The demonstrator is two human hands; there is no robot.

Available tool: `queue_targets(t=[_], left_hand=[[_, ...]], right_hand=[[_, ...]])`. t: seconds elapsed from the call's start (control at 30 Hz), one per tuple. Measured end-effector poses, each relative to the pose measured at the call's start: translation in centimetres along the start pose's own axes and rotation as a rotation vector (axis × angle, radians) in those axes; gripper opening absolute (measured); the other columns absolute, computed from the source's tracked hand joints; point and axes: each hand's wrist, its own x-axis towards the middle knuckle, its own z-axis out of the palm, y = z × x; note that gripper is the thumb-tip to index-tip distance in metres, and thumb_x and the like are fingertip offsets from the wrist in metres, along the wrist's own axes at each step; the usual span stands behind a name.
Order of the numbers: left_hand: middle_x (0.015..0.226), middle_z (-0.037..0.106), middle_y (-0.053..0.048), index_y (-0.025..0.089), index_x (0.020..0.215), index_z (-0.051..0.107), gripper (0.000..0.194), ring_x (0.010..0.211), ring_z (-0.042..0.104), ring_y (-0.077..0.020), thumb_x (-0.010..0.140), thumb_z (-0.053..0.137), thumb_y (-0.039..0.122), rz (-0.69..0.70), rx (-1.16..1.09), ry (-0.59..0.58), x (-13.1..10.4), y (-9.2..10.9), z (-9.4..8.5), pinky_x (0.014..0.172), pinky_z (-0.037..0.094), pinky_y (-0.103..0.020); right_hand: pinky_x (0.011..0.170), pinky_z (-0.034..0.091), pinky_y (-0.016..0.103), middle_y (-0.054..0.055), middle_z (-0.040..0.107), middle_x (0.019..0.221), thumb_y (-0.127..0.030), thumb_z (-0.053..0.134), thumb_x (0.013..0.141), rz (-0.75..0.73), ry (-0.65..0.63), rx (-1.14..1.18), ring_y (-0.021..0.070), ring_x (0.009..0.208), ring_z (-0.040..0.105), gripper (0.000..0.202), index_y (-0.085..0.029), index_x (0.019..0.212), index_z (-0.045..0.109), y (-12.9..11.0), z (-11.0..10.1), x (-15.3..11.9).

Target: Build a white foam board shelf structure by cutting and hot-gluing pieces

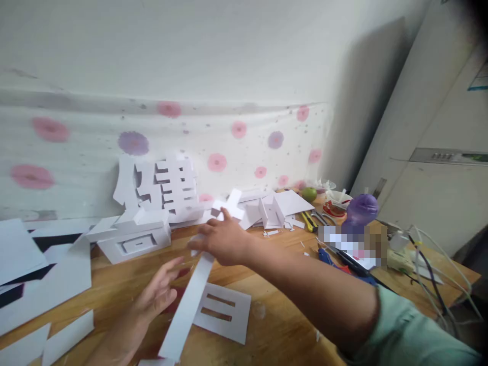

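My right hand [223,240] reaches over the table, its fingers closed on the upper end of a long white board strip [186,310]. The strip slants down toward the near edge. My left hand [158,292] is open to the left of the strip, palm facing it, and holds nothing. Under and right of the strip lies a white panel [238,320] with two rectangular slots. Just beyond my right fingers is a small white folded piece [234,206]. A white box-like piece [137,241] with a rectangular cutout stands beyond my left hand.
A cut-out white character shape [163,185] leans against the flowered wall covering. White sheets [72,274] lie at left. On the right are a yellow cutter [309,222], a blue-handled tool [328,258], a pixelated phone screen [353,249], a purple object [360,211], a green fruit [308,193] and cables [429,264].
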Motion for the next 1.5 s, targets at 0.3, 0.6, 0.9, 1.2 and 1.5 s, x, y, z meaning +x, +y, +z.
queue_targets(t=[0.3, 0.6, 0.9, 1.2, 1.5], left_hand=[[0.13, 0.059, -0.014, 0.024, 0.127, 0.05, 0.07, 0.129, 0.049, -0.0362, 0.07, 0.067, 0.062, 0.04, 0.221, 0.138, 1.1, -1.5, -2.3, 0.104, 0.044, -0.049], [0.131, 0.062, -0.01, 0.031, 0.144, 0.038, 0.066, 0.112, 0.062, -0.0348, 0.079, 0.05, 0.024, 0.0, 0.902, 0.108, -1.2, 0.6, 1.4, 0.09, 0.047, -0.045], [0.114, 0.071, -0.005, 0.032, 0.129, 0.057, 0.049, 0.096, 0.068, -0.0326, 0.081, 0.045, 0.027, -0.066, 1.059, 0.222, -1.1, 1.6, -0.8, 0.075, 0.049, -0.038], [0.128, 0.063, -0.01, 0.025, 0.119, 0.064, 0.043, 0.112, 0.061, -0.0354, 0.08, 0.046, 0.03, 0.154, 1.138, 0.301, 0.9, -0.6, -3.9, 0.091, 0.049, -0.048], [0.131, 0.058, -0.013, 0.023, 0.125, 0.052, 0.053, 0.114, 0.06, -0.0302, 0.084, 0.057, 0.056, 0.274, 0.005, -0.033, -1.7, 3.1, 6.7, 0.093, 0.052, -0.046]], right_hand=[[0.106, 0.036, 0.045, 0.004, 0.05, 0.14, -0.036, 0.057, 0.092, 0.363, 0.178, 0.09, 0.0225, 0.123, 0.048, 0.045, -0.029, 0.135, 0.049, 2.3, 4.4, 2.1], [0.083, 0.054, 0.041, 0.009, 0.061, 0.118, -0.036, 0.058, 0.094, 1.057, -0.111, 0.098, 0.0207, 0.099, 0.062, 0.033, -0.015, 0.12, 0.058, 13.7, 7.9, -6.2], [0.079, 0.055, 0.038, 0.006, 0.064, 0.108, -0.035, 0.057, 0.095, 0.849, -0.117, -0.021, 0.0176, 0.091, 0.063, 0.026, -0.015, 0.111, 0.061, 10.6, 6.8, -11.0], [0.062, 0.04, 0.029, 0.006, 0.067, 0.085, -0.02, 0.049, 0.096, 0.376, 0.246, -0.041, 0.0168, 0.075, 0.057, 0.02, -0.018, 0.091, 0.069, 2.1, 6.1, -19.1], [0.066, 0.046, 0.029, 0.007, 0.068, 0.09, -0.012, 0.057, 0.091, 0.192, 0.62, 0.202, 0.0164, 0.075, 0.057, 0.019, -0.019, 0.107, 0.065, -0.5, 5.3, -21.4]])
